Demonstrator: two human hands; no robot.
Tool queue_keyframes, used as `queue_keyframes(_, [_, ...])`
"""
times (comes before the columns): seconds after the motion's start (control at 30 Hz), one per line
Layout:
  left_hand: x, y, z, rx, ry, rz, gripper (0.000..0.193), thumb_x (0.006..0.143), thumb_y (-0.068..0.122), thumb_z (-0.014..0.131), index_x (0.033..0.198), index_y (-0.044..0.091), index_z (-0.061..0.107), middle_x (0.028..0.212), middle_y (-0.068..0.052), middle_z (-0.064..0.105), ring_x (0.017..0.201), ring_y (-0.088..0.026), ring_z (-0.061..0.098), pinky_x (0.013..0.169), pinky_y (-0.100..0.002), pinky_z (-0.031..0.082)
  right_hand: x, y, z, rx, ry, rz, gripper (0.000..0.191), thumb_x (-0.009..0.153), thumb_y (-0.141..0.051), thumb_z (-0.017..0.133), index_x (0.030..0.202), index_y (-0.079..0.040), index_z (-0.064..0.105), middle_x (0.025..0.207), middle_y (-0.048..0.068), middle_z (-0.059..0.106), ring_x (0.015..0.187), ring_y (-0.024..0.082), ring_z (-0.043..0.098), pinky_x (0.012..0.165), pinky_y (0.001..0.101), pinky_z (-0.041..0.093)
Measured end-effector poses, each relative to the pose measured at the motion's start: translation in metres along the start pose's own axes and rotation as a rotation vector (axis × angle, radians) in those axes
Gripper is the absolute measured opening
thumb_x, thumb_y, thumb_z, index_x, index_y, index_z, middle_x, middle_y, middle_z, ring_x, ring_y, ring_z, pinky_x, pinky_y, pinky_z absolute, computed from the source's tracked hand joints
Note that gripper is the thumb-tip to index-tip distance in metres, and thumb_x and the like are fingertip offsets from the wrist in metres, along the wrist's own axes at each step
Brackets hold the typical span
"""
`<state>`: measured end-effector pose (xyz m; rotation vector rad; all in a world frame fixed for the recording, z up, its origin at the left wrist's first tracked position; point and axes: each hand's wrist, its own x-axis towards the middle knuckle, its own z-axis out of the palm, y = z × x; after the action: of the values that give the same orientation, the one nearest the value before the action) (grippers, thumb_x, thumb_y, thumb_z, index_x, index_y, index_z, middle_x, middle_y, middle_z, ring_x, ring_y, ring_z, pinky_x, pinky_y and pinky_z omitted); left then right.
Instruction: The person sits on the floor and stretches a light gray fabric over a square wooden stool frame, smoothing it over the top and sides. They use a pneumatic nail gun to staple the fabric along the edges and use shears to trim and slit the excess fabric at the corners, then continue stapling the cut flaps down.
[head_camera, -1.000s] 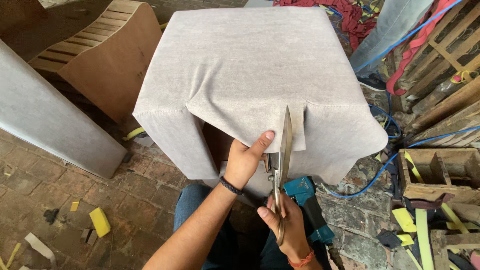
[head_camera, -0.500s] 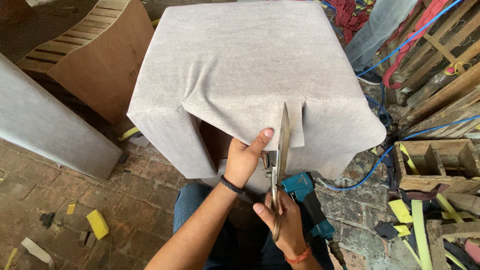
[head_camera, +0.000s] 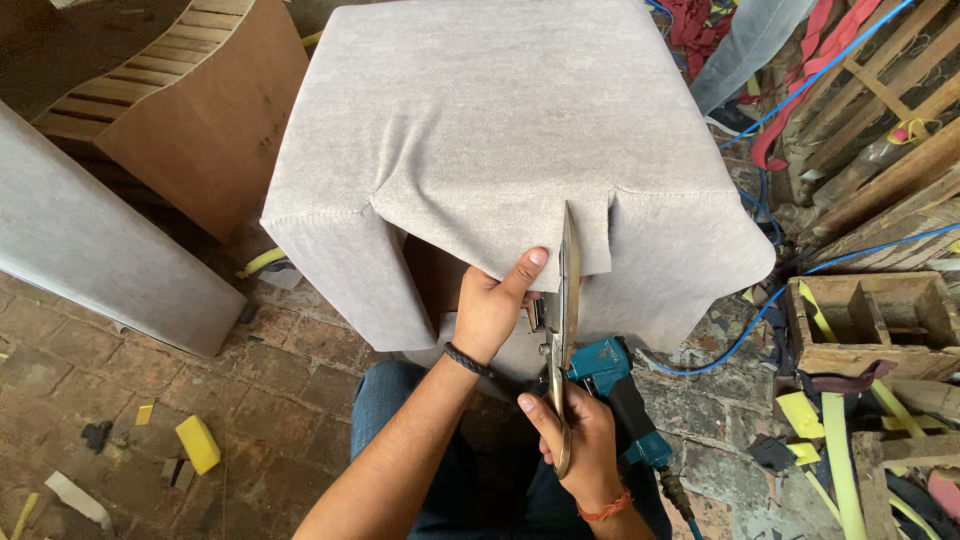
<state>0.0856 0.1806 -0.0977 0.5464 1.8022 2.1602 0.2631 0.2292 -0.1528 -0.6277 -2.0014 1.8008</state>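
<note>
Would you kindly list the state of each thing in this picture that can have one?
grey fabric: draped over a box-shaped frame, slit at the front edge, one flap lifted.
scissors: blades nearly closed, standing in the slit.
left hand: pinching the fabric flap beside the cut.
right hand: gripping the scissor handles.
teal power tool: lying idle below the hands.
wooden crate: open, on the floor at right.

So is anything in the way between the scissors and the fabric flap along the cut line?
Nothing visible: the scissors, in the right hand, already sit in the slit of the grey fabric. The left hand pinches the flap just left of the blades, its thumb close beside them.
</note>
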Motion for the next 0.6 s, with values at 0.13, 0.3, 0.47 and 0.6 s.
queue_keyframes(0.13, [0.0012, -0.0019, -0.0011, -0.016, -0.004, -0.012, 0.042, 0.089, 0.039, 0.076, 0.094, -0.003, 0.075, 0.079, -0.008, 0.076, 0.062, -0.012, 0.069, 0.054, -0.025, 0.057, -0.0022, 0.0005, -0.0012, 0.031, -0.009, 0.042, 0.032, 0.087, -0.028, 0.077, 0.070, -0.005, 0.064, 0.050, -0.002, 0.052, 0.035, 0.006, 0.050, 0.032, 0.0233, 0.039])
queue_keyframes(0.3, [0.0015, -0.0029, -0.0014, -0.040, -0.002, 0.004, 0.041, 0.090, 0.037, 0.076, 0.096, -0.004, 0.075, 0.083, -0.009, 0.076, 0.064, -0.012, 0.070, 0.056, -0.025, 0.058, -0.0044, -0.0012, -0.0021, 0.032, -0.020, 0.037, 0.034, 0.087, -0.028, 0.079, 0.069, -0.005, 0.062, 0.051, -0.002, 0.052, 0.036, 0.006, 0.050, 0.032, 0.0225, 0.039])
queue_keyframes(0.47, [0.0015, -0.0023, -0.0029, -0.038, -0.013, -0.008, 0.044, 0.090, 0.038, 0.076, 0.097, -0.006, 0.074, 0.085, -0.011, 0.076, 0.065, -0.013, 0.071, 0.057, -0.026, 0.059, -0.0056, -0.0008, -0.0024, 0.071, 0.005, 0.104, 0.033, 0.087, -0.026, 0.079, 0.069, -0.004, 0.062, 0.053, -0.003, 0.051, 0.037, 0.005, 0.049, 0.033, 0.0223, 0.038])
queue_keyframes(0.6, [0.0020, -0.0034, -0.0043, -0.074, -0.019, -0.022, 0.045, 0.090, 0.038, 0.075, 0.098, -0.006, 0.072, 0.084, -0.011, 0.075, 0.064, -0.015, 0.070, 0.054, -0.028, 0.060, -0.0069, 0.0008, -0.0021, 0.047, 0.006, 0.051, 0.030, 0.086, -0.027, 0.079, 0.071, -0.006, 0.063, 0.050, -0.003, 0.051, 0.035, 0.005, 0.049, 0.032, 0.0218, 0.039])
